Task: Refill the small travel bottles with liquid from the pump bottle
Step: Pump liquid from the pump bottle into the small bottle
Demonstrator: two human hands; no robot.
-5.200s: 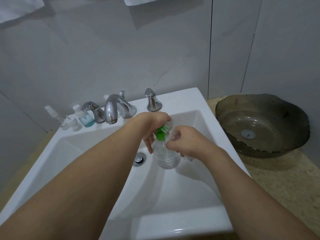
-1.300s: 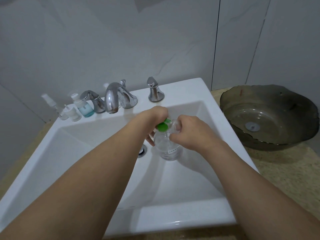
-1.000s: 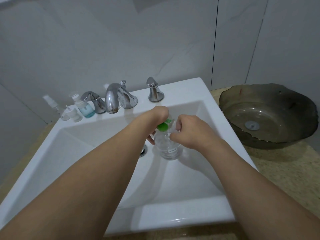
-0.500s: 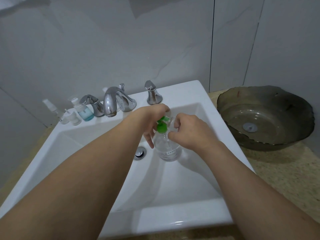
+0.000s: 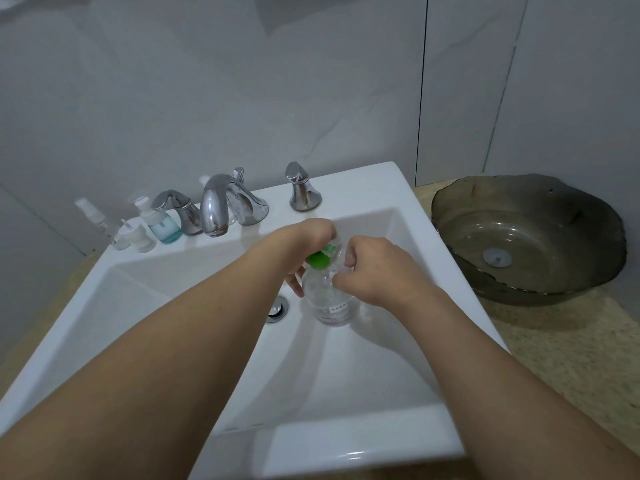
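1. Grey wall tiles stood behind a white square sink (image 5: 363, 441), and both hands worked over its basin, near the drain (image 5: 277, 308).

2. On the left hand (image 5: 306, 242), the fingers were curled down over the green pump head (image 5: 320, 259). One fingertip showed below it, beside the neck. It looked like a grip on the pump top, either pressing it or turning it; I could not tell which.

3. On the right hand (image 5: 372, 268), the fingers were curled in, and they pinched something small and clear just beside the green head. It may have been a travel bottle held at the spout, but it was mostly hidden, so I could not say for sure.

4. Under both hands, the clear pump bottle (image 5: 329, 303) stood upright on the floor of the basin, with a small label low on its side.

5. Further out, on the back ledge left of the faucet (image 5: 221, 206), the small travel bottles (image 5: 138, 233) stood together with one bottle of blue liquid (image 5: 162, 225). A dark glass bowl (image 5: 530, 237) sat on the counter at the right.

6. In my judgement, the step in hand was drawing liquid from the pump bottle, and the filling was at an early stage.

7. The next move would call for holding the bottle steady, keeping any small opening exactly under the spout, and pressing slowly so that nothing spills into the basin.
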